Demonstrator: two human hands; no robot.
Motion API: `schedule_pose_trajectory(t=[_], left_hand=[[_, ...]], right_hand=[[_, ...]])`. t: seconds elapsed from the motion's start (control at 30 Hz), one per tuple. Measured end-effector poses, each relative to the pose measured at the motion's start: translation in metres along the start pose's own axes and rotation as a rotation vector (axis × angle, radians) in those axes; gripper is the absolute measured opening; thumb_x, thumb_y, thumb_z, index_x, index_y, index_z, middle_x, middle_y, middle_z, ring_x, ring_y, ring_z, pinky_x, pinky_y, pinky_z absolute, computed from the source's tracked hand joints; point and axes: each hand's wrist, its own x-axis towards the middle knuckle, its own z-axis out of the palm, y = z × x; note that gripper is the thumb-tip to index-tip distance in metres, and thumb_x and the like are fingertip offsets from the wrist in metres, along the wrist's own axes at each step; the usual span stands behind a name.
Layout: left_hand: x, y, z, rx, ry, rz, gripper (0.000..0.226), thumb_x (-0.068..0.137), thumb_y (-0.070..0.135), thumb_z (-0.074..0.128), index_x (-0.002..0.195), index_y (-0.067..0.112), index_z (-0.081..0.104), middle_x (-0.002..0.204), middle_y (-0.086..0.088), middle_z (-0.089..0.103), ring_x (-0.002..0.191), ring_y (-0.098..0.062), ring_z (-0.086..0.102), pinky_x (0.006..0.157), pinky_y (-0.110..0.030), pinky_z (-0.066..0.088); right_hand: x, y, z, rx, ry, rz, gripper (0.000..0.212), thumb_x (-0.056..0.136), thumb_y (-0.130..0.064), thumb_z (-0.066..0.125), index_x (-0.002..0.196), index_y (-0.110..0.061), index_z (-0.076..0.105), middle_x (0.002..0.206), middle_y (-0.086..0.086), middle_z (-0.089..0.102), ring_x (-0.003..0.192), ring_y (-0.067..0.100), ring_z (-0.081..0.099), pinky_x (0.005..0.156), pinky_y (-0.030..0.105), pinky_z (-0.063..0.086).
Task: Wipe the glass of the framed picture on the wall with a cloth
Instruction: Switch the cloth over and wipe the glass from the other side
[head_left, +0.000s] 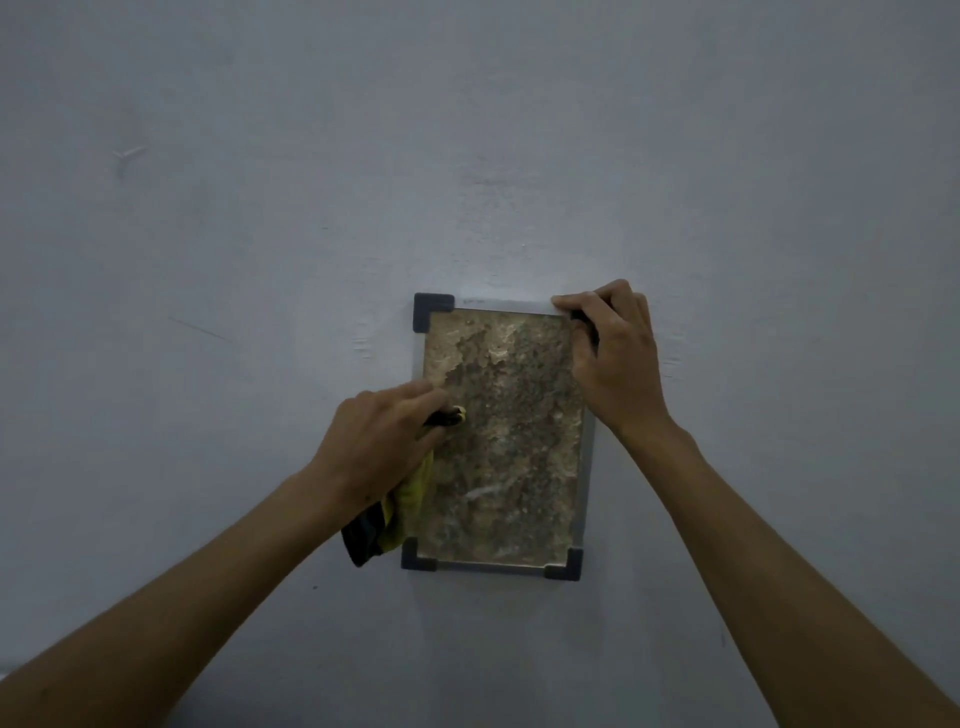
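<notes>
A small framed picture (501, 436) hangs on the wall, with a grey frame, dark corner pieces and a mottled brown image under glass. My left hand (382, 441) grips a yellow and black cloth (402, 506) and presses it against the glass at the picture's left edge, about halfway up. The cloth's loose end hangs down below my wrist, over the frame's lower left side. My right hand (610, 358) holds the frame's top right corner, fingers curled over it and hiding that corner piece.
The plain pale grey wall (260, 208) fills the view all around the picture, with faint scuffs and marks. Both of my bare forearms reach up from the bottom corners of the view.
</notes>
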Motion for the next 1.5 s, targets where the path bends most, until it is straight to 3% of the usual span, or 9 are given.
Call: schedule_pose_trajectory(t=[0.2, 0.43, 0.63, 0.8, 1.0, 1.17, 1.4, 1.5], left_hand=[[-0.003, -0.004, 0.003, -0.03, 0.228, -0.246, 0.016, 0.094, 0.037, 0.07, 0.093, 0.021, 0.066, 0.084, 0.008, 0.066, 0.065, -0.012, 0.059, 0.054, -0.033, 0.052], [-0.017, 0.007, 0.019, -0.115, 0.13, -0.296, 0.013, 0.094, 0.034, 0.069, 0.096, 0.025, 0.061, 0.091, 0.009, 0.068, 0.071, -0.013, 0.062, 0.06, -0.036, 0.056], [-0.016, 0.004, 0.018, -0.125, 0.249, -0.387, 0.021, 0.095, 0.037, 0.068, 0.089, 0.02, 0.058, 0.076, 0.008, 0.062, 0.061, -0.009, 0.057, 0.051, -0.031, 0.051], [-0.031, 0.015, 0.03, -0.131, 0.22, -0.451, 0.025, 0.097, 0.037, 0.064, 0.088, 0.018, 0.051, 0.07, 0.007, 0.058, 0.054, -0.013, 0.053, 0.046, -0.036, 0.047], [-0.008, 0.012, 0.02, -0.108, 0.246, -0.417, 0.022, 0.096, 0.031, 0.066, 0.089, 0.017, 0.05, 0.073, 0.006, 0.057, 0.057, -0.015, 0.053, 0.047, -0.029, 0.041], [-0.009, 0.01, 0.026, -0.139, 0.281, -0.408, 0.024, 0.099, 0.034, 0.062, 0.089, 0.018, 0.048, 0.073, 0.006, 0.057, 0.058, -0.016, 0.054, 0.05, -0.031, 0.045], [-0.046, 0.018, 0.038, -0.053, 0.132, -0.362, 0.026, 0.099, 0.03, 0.061, 0.088, 0.022, 0.039, 0.069, 0.009, 0.05, 0.05, -0.017, 0.047, 0.043, -0.027, 0.034], [-0.038, 0.017, 0.033, -0.052, 0.14, -0.357, 0.023, 0.1, 0.029, 0.06, 0.088, 0.021, 0.042, 0.07, 0.008, 0.051, 0.05, -0.015, 0.048, 0.044, -0.026, 0.034]], right_hand=[[-0.001, -0.002, 0.001, 0.004, 0.015, 0.01, 0.029, 0.096, 0.0, 0.055, 0.118, -0.012, 0.07, 0.104, -0.008, 0.044, 0.1, 0.011, 0.04, 0.081, 0.001, 0.034], [-0.001, -0.002, 0.001, 0.013, 0.012, 0.006, 0.029, 0.097, -0.001, 0.054, 0.118, -0.012, 0.07, 0.104, -0.007, 0.046, 0.1, 0.013, 0.042, 0.081, 0.002, 0.035], [-0.001, -0.002, 0.004, 0.009, 0.02, 0.008, 0.029, 0.096, 0.0, 0.055, 0.118, -0.013, 0.07, 0.105, -0.007, 0.046, 0.101, 0.016, 0.044, 0.081, 0.003, 0.035], [-0.001, 0.0, 0.003, 0.003, 0.008, 0.013, 0.029, 0.097, -0.002, 0.055, 0.119, -0.013, 0.069, 0.107, 0.0, 0.051, 0.102, 0.017, 0.044, 0.08, 0.005, 0.036], [-0.002, 0.0, 0.003, 0.019, 0.031, 0.003, 0.028, 0.098, -0.003, 0.054, 0.119, -0.012, 0.069, 0.105, -0.007, 0.046, 0.101, 0.015, 0.043, 0.082, 0.002, 0.034], [-0.002, 0.001, 0.008, 0.02, 0.051, 0.009, 0.026, 0.098, -0.004, 0.055, 0.118, -0.011, 0.07, 0.105, 0.0, 0.051, 0.101, 0.013, 0.042, 0.082, 0.007, 0.035], [-0.003, 0.001, 0.008, 0.014, 0.043, 0.012, 0.026, 0.098, -0.004, 0.054, 0.117, -0.011, 0.07, 0.106, 0.003, 0.052, 0.101, 0.018, 0.044, 0.083, 0.015, 0.036], [-0.003, 0.0, 0.008, 0.013, 0.042, 0.018, 0.026, 0.098, -0.004, 0.054, 0.117, -0.011, 0.069, 0.106, 0.004, 0.052, 0.102, 0.019, 0.045, 0.082, 0.015, 0.035]])
